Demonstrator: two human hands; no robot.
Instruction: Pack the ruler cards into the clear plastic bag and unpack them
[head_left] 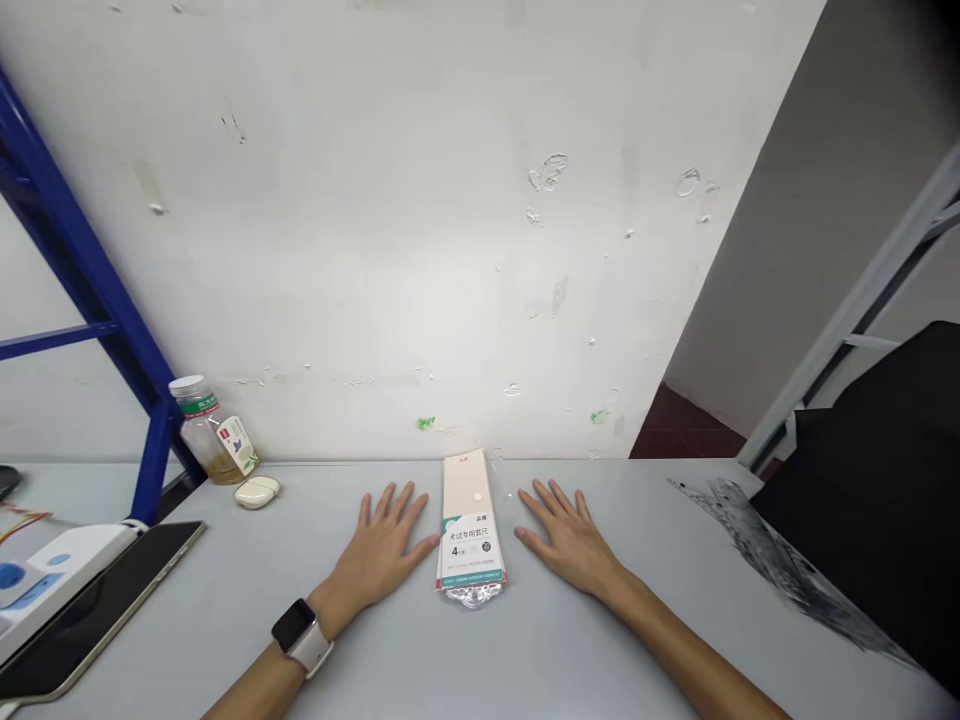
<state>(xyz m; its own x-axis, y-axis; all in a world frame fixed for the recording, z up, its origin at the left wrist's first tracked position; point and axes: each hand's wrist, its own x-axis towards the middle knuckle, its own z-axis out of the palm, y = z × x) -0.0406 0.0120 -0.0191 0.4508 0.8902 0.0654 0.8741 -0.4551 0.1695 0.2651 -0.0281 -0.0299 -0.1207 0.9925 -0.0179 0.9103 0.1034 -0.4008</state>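
One jar point(201, 436) holds brownish contents point(223, 468); left hand point(386, 548) and right hand point(566, 538), each grip released, flank a packet point(471, 545)

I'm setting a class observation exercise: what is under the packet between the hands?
The packet rests on the grey table, whose surface shows at both sides. Whatever lies directly beneath it is covered and cannot be seen.
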